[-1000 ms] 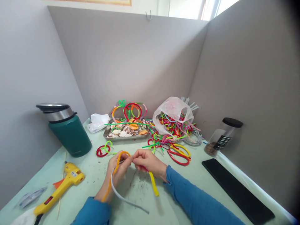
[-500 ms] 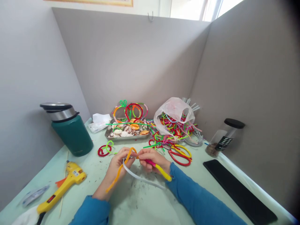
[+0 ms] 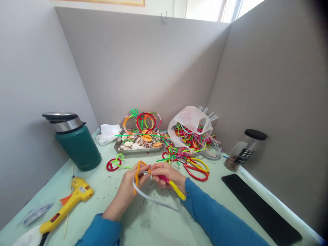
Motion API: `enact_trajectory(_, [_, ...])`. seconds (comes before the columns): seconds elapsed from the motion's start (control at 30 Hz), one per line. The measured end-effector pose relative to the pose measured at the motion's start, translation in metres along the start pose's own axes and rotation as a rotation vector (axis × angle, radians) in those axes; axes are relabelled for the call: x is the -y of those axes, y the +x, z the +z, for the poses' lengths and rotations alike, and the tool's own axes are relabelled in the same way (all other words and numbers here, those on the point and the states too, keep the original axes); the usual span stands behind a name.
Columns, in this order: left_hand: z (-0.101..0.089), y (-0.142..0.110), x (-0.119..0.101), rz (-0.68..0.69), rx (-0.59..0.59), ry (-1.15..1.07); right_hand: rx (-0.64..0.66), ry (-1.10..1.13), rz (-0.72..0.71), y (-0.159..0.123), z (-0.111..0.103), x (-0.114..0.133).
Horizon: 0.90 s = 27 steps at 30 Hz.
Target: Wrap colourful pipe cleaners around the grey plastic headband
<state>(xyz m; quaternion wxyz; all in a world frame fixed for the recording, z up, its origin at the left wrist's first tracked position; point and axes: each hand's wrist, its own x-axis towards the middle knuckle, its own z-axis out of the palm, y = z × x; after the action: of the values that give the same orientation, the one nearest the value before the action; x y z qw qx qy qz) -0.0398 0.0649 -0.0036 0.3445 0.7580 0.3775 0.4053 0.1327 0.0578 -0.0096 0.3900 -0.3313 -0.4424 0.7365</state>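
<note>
My left hand (image 3: 129, 182) is closed, its thumb and fingers pinching an orange pipe cleaner (image 3: 139, 168) against a thin pale grey strip (image 3: 151, 198). The orange length loops up over the fingers and hangs down beside the strip. Close against it, my right hand (image 3: 167, 174) grips the same strip where it is wrapped in pink and yellow pipe cleaner (image 3: 177, 190); the yellow end sticks out below the palm. The bare part of the strip curves down and right above the table. My fingertips partly hide where orange meets strip.
Behind my hands lie a metal tray (image 3: 139, 150) of shells with pipe-cleaner rings, a plastic bag (image 3: 188, 118) of pipe cleaners and red-yellow scissors (image 3: 197, 174). A yellow glue gun (image 3: 68, 205) and green bottle (image 3: 79, 148) are left; a jar (image 3: 246, 150) and black slab (image 3: 261, 208) right.
The free end of the orange pipe cleaner has swung in from my left wrist to hang by the fingers, now shorter in view. The strip has shifted slightly; both hands keep their grip.
</note>
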Motion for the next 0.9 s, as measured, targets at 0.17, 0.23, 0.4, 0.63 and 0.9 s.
enact_trajectory(0.17, [0.002, 0.001, 0.003, -0.086, 0.026, -0.014, -0.01, -0.021, -0.016, 0.001, 0.001, -0.001])
enact_trajectory(0.23, [0.002, 0.001, 0.003, -0.055, -0.026, 0.019, -0.027, -0.045, -0.03, 0.001, 0.001, 0.0])
enact_trajectory(0.4, [0.002, 0.0, 0.003, -0.084, -0.089, 0.099, -0.033, -0.056, -0.041, 0.0, 0.001, 0.002])
enact_trajectory(0.63, [0.0, 0.002, 0.0, -0.394, -0.016, -0.105, 0.082, 0.033, -0.079, -0.004, -0.005, 0.0])
enact_trajectory(0.9, [-0.005, -0.001, -0.014, -0.239, -0.09, -0.204, 0.005, 0.116, -0.117, 0.001, -0.009, -0.001])
